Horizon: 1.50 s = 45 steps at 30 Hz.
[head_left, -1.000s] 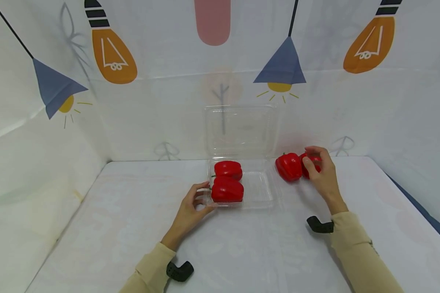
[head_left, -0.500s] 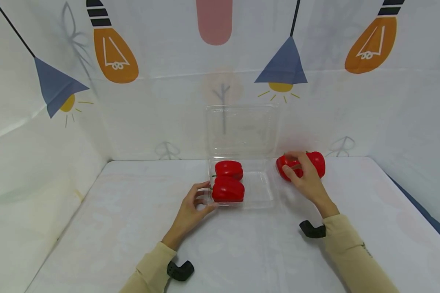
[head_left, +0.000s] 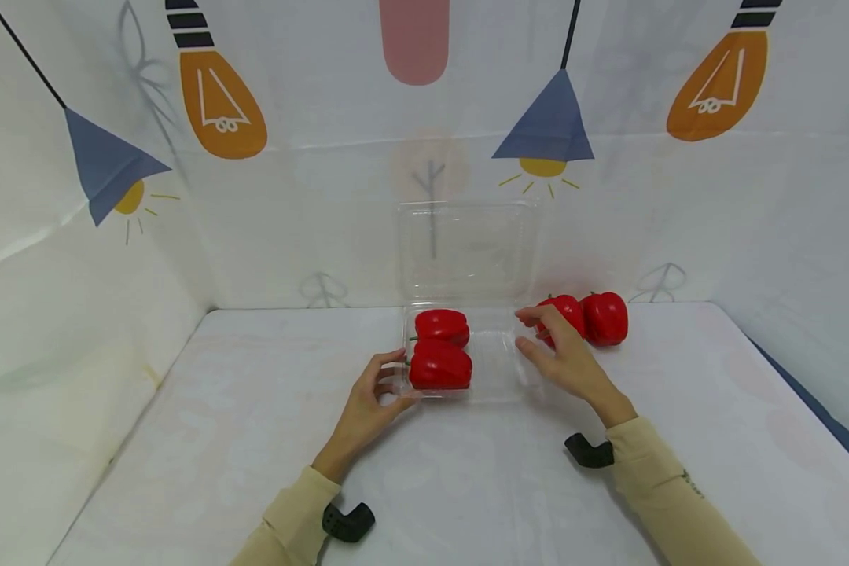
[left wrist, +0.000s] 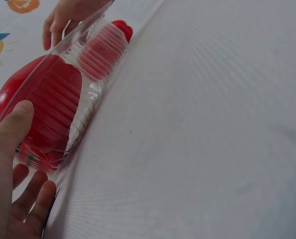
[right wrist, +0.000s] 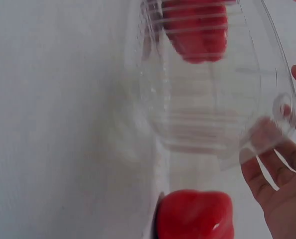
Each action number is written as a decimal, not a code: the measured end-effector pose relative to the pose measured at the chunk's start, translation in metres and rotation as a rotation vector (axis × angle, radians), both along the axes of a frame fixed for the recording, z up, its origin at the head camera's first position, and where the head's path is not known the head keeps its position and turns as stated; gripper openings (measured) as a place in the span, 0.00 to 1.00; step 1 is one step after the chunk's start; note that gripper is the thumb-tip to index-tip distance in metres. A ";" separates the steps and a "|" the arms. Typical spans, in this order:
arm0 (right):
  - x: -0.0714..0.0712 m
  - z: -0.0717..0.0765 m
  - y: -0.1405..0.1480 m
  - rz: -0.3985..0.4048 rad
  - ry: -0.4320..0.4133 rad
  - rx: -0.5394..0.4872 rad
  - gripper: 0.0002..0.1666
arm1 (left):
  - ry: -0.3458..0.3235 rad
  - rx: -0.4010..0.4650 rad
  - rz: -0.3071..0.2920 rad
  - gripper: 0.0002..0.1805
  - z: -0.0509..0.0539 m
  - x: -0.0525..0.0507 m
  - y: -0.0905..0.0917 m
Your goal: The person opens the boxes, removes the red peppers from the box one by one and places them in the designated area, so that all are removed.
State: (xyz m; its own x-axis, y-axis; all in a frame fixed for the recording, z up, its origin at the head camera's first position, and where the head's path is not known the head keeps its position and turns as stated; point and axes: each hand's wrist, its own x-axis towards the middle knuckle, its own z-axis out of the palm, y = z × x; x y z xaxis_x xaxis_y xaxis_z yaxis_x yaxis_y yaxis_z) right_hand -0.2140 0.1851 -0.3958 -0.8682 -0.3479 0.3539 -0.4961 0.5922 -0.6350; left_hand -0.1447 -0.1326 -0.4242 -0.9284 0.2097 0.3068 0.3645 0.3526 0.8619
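Right sleeve [head_left: 668, 487]: on our side of the clear box [head_left: 498, 365]; small dark marking, too small for us to read.
Left hand [head_left: 361, 405]: at the box's left near corner, thumb and fingers clamped on its wall.
Right hand [head_left: 569, 362]: just beside the box's right edge; thumb and fingers apart, nothing held. We can't tell if a fingertip touches.
Box handling: thin plastic; we'd guess light, springy, slick, easily dented. Hold low at corners, no hard squeeze.
In box: near boxed pepper [head_left: 440, 367], far boxed pepper [head_left: 442, 324] behind it; both lie in the left half, stems left.
Right of box: inner loose pepper [head_left: 571, 310], partly behind the right hand; outer loose pepper [head_left: 605, 319] alongside.
Pepper handling: glossy; we expect light, firm, slippery. Grip round the widest part, not the stem.
Lid [head_left: 467, 251]: raised at the box's far edge.
Backdrop [head_left: 311, 204]: behind the box, printed lamps and bulbs. We read no brand, label or words.
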 end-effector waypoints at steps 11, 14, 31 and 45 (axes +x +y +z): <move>0.011 -0.004 -0.028 0.086 -0.027 0.065 0.32 | 0.004 0.007 -0.004 0.35 0.003 0.000 0.000; 0.015 -0.005 -0.035 0.109 -0.027 0.086 0.32 | 0.000 0.007 -0.001 0.35 0.003 0.000 0.000; 0.026 -0.005 -0.063 0.168 0.002 0.148 0.41 | 0.008 -0.005 0.005 0.35 0.003 -0.001 0.002; 0.033 -0.009 -0.087 0.115 0.049 0.200 0.48 | 0.004 -0.004 -0.001 0.35 -0.001 -0.001 0.001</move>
State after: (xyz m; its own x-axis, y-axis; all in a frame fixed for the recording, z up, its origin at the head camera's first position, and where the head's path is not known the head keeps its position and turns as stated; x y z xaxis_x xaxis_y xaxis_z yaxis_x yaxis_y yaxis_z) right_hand -0.1806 0.0976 -0.4053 -0.8024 -0.5107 0.3088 -0.5948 0.6417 -0.4842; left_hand -0.1455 -0.1320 -0.4250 -0.9269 0.2117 0.3100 0.3685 0.3557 0.8589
